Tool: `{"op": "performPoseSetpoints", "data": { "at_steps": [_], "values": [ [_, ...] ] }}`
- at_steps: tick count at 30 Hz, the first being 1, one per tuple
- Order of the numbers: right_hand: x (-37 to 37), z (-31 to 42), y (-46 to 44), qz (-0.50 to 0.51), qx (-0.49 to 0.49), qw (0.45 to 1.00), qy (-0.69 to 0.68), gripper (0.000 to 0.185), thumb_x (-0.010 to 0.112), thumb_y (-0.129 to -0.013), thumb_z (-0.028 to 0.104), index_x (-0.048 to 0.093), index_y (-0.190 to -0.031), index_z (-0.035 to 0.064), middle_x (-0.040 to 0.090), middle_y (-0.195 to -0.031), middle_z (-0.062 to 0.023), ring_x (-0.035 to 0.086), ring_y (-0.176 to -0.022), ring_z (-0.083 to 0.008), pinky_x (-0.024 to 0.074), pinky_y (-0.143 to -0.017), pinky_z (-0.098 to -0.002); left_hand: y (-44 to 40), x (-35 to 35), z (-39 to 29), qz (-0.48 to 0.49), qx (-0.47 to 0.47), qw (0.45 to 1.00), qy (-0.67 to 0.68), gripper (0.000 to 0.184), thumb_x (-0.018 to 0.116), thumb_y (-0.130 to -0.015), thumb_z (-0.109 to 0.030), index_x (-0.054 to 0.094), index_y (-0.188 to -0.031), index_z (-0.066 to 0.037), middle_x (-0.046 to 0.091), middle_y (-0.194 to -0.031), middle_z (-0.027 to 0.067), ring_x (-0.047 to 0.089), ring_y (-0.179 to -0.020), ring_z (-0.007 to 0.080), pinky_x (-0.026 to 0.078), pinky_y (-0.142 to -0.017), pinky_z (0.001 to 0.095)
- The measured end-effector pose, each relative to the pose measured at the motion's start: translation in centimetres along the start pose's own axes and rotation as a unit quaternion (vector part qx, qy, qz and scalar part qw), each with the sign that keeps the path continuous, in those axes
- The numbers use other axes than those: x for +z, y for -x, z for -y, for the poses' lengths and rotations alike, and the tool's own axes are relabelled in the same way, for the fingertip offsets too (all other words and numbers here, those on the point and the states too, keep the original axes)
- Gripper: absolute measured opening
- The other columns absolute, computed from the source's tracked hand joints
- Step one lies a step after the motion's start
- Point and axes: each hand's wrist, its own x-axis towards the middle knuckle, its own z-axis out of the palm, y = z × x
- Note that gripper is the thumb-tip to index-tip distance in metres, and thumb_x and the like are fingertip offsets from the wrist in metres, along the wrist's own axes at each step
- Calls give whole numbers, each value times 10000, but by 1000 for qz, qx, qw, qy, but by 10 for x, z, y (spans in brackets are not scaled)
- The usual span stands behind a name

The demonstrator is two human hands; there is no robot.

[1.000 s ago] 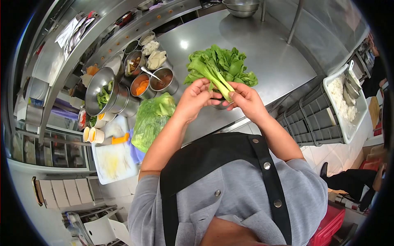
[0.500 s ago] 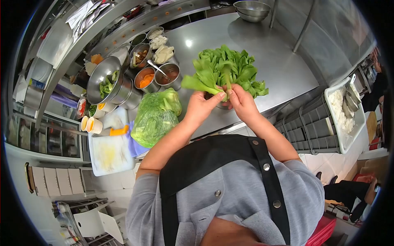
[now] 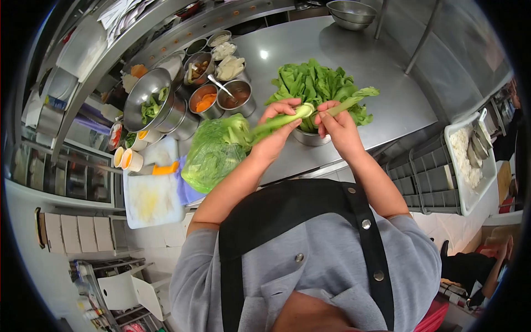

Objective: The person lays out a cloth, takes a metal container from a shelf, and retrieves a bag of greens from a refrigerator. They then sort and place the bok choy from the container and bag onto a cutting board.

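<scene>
My left hand [image 3: 276, 130] is closed round a small head of leafy greens that looks like bok choy [image 3: 303, 111], its pale cut base turned to the right. Between the fingers of my right hand [image 3: 343, 131] is a single leaf stalk [image 3: 353, 99], its leafy tip pointing right. Both hands are close together over a metal bowl [image 3: 311, 138], which they partly hide. Loose green leaves [image 3: 318, 83] are heaped in and behind it. Left of my left hand lies a clear plastic bag [image 3: 213, 157] full of greens.
Metal pots, including one with orange pieces [image 3: 203, 102] and one with brown sauce and a spoon [image 3: 237, 97], stand at the left. A cutting board [image 3: 152, 202] and an orange-handled knife [image 3: 165, 169] are nearby. A white tub of rice [image 3: 463, 160] sits right.
My hands have turned the bok choy so its base faces right and its leaves left. A single stalk is now apart from it in my right hand.
</scene>
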Motion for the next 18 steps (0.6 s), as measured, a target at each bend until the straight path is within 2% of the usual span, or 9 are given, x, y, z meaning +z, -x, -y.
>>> {"op": "performPoseSetpoints", "data": {
  "at_steps": [1,4,5,9,12,13,14,16,18],
  "values": [
    [2,3,1,19,8,999,27,166,462,-959,136,451,-1089,35,571,-773,-29,485,-565,-76,389,-501,-217,-1,-4,-1,24,14,1000,11,118,602,-863,-19,540,-951,-68,505,-1235,143,518,-1106,221,432,-945,361],
    [10,16,9,47,54,994,87,206,448,-944,154,439,-1096,16,579,-770,-39,487,-577,-78,410,-522,-227,-3,-13,-9,62,27,995,70,156,565,-843,61,600,-926,-68,554,-1202,114,530,-1105,209,430,-932,310],
    [13,16,11,57,52,992,97,213,435,-950,171,430,-1102,23,577,-741,-36,485,-566,-75,411,-512,-225,-3,-16,-12,62,59,996,3,160,549,-851,53,616,-938,-63,553,-1216,122,525,-1125,220,424,-941,318],
    [18,8,11,87,65,988,113,192,444,-966,167,422,-1122,56,584,-763,-43,486,-560,-68,402,-505,-211,3,-26,-21,34,87,993,-70,159,544,-856,52,615,-941,-61,558,-1205,123,528,-1122,214,421,-946,316],
    [26,7,5,92,47,985,136,171,460,-959,164,457,-1087,50,596,-776,-40,487,-565,-65,406,-507,-210,7,-35,-26,-11,65,996,-67,155,536,-868,45,614,-944,-65,559,-1196,118,530,-1112,199,421,-943,303],
    [31,10,2,90,58,983,152,161,472,-953,163,475,-1066,48,600,-783,-38,489,-572,-64,409,-508,-211,10,-40,-28,-22,36,998,-50,93,539,-900,-64,589,-978,-61,542,-1214,132,523,-1130,223,420,-965,349],
    [37,13,0,89,68,979,168,153,485,-948,162,493,-1045,45,605,-790,-35,490,-578,-63,411,-508,-212,13,-45,-30,-34,7,999,-32,144,543,-931,-172,563,-1013,-56,524,-1233,147,515,-1148,247,419,-988,395],
    [51,14,-5,86,85,980,156,139,495,-940,153,518,-1010,36,597,-785,-27,486,-582,-66,413,-521,-213,19,-50,-34,-76,-17,997,-3,154,534,-935,-172,543,-1040,-61,526,-1229,143,523,-1139,256,429,-981,407],
    [65,7,-17,94,5,967,235,162,487,-933,140,514,-1050,31,609,-804,-52,484,-584,-72,411,-521,-230,27,-65,-45,-120,-31,992,23,167,524,-939,-173,524,-1068,-65,528,-1225,139,530,-1130,265,438,-973,418]
  ]
}}
